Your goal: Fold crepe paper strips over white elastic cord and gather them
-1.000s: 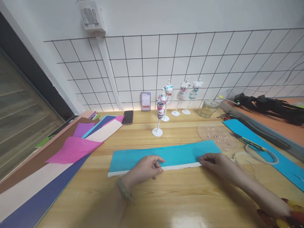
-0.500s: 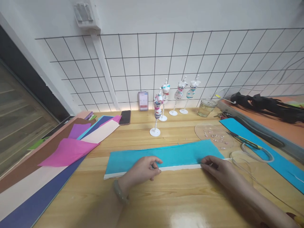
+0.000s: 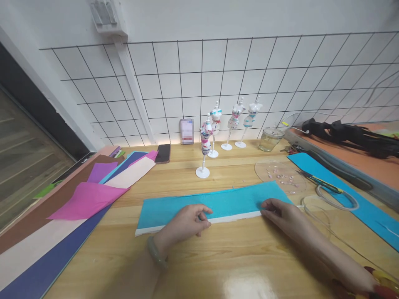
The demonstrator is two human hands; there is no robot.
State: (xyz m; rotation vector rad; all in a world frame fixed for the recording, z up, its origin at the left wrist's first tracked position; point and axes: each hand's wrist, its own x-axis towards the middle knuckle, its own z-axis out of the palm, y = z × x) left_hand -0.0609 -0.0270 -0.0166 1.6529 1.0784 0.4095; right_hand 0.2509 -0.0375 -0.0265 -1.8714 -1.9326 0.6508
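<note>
A long blue sheet [image 3: 230,201] lies across the wooden table, with a white strip [image 3: 238,216] along its near edge. My left hand [image 3: 190,222] rests over the middle of that edge, fingers curled but apart, holding nothing that I can see; a bangle circles the wrist. Toward the sheet's right end, my right hand [image 3: 279,212] pinches the white strip at the near edge between thumb and fingers.
Small white mannequins [image 3: 205,143] stand at the back beside an upright phone [image 3: 187,131] and a glass jar [image 3: 270,139]. Coloured sheets [image 3: 90,199] overlap at left. On the right are a clear plate [image 3: 280,176], scissors [image 3: 324,182], coiled cord [image 3: 353,203] and another blue strip [image 3: 370,220].
My right hand has shifted slightly left along the near edge. My left hand stays in nearly the same place. The whole view has moved a little.
</note>
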